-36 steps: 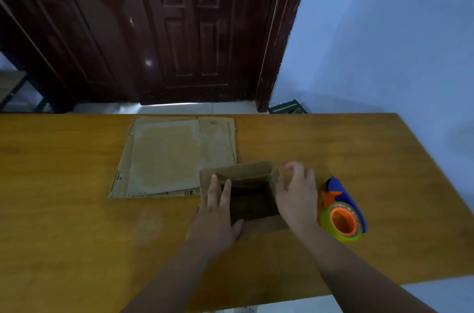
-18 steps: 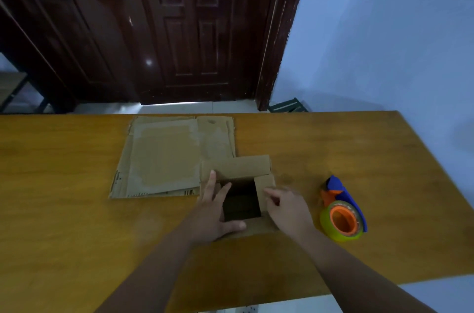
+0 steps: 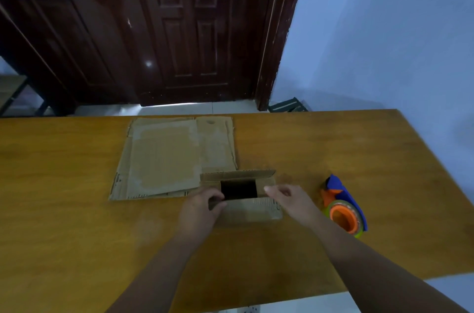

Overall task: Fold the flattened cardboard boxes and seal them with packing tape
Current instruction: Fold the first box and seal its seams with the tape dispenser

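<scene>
A small brown cardboard box (image 3: 252,211) stands on the wooden table (image 3: 77,223), its top partly open with a dark gap in the middle. My left hand (image 3: 202,206) grips the box's left flap with curled fingers. My right hand (image 3: 289,197) rests on the right side of the box, fingers pressing the right flap inward. A stack of flattened cardboard boxes (image 3: 169,158) lies just behind and left of the box. A tape dispenser (image 3: 343,207) with an orange core and blue handle lies right of my right hand.
The table's right edge runs diagonally past the tape dispenser, and its front edge is near my forearms. A dark wooden door (image 3: 154,30) and a pale blue wall (image 3: 384,30) stand behind the table. A dark rack (image 3: 287,105) sits on the floor by the door frame.
Both hands have folded the side flaps inward, and the near flap now lies folded over. The opening on top has shrunk. My left hand has curled its fingers onto the left flap.
</scene>
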